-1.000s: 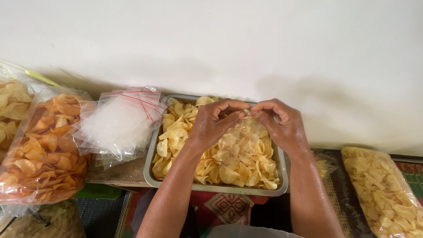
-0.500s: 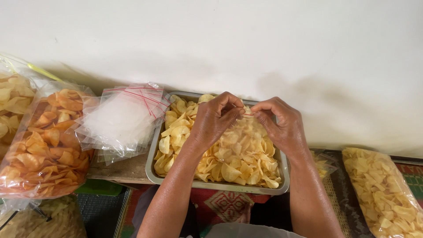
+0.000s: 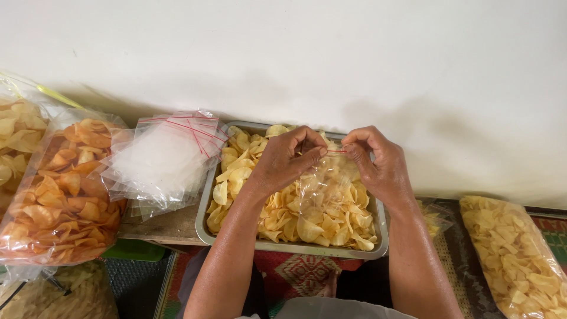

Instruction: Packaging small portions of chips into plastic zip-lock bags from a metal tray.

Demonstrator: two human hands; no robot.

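Both hands hold a small clear zip bag (image 3: 326, 188) by its red-striped top edge, above a metal tray (image 3: 295, 247) heaped with pale yellow chips (image 3: 248, 171). My left hand (image 3: 287, 159) pinches the left end of the bag's mouth. My right hand (image 3: 378, 162) pinches the right end. The bag hangs down over the chips and looks see-through; whether anything is inside it I cannot tell.
A stack of empty clear zip bags (image 3: 162, 156) lies left of the tray. Further left is a large bag of orange chips (image 3: 59, 189), with another bag of pale chips (image 3: 15, 136) behind it. A filled bag of yellow chips (image 3: 514, 248) lies at the right. A white wall (image 3: 295, 53) runs behind.
The hands have drawn slightly apart along the bag's top edge, stretching its mouth. The view has shifted a little; the tray and bags stay in place.
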